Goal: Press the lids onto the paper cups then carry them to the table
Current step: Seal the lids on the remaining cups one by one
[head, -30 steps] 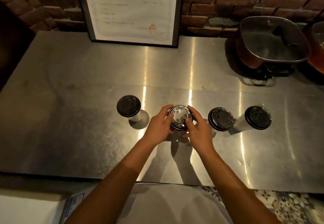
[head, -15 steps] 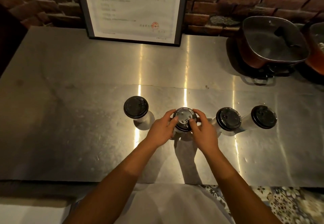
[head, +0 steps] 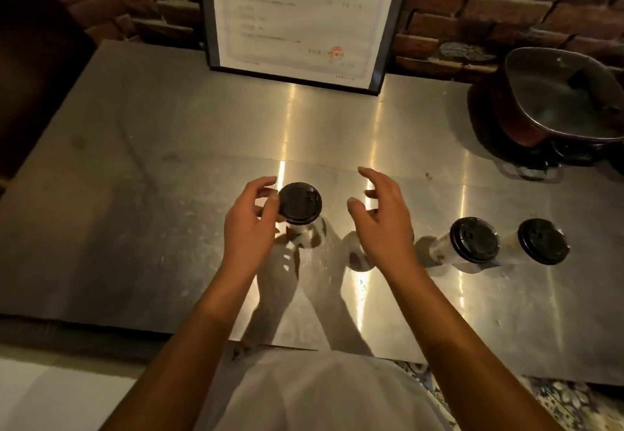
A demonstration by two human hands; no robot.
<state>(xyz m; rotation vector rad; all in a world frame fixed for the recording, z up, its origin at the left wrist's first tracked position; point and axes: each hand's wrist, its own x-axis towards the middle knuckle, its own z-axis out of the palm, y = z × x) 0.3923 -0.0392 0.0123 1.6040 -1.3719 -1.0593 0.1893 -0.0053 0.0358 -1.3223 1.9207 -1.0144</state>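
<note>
Head view: left hand [head: 248,224] curls spread beside a lidded cup [head: 300,207]; right hand [head: 381,224] hovers spread, grip empty.

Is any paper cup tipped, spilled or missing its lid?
Nothing stands out. The three visible paper cups, leftmost, third and rightmost, stand upright with black lids. The right hand hides the second cup's top, so its lid cannot be checked.

dim, warm amber light | bright vertical glare streaks on brushed steel counter [head: 169,167] | arm shadows fall toward 6 o'clock | 9 and 10 o'clock near black | wide-angle bowing at edges | slight softness throughout
</note>
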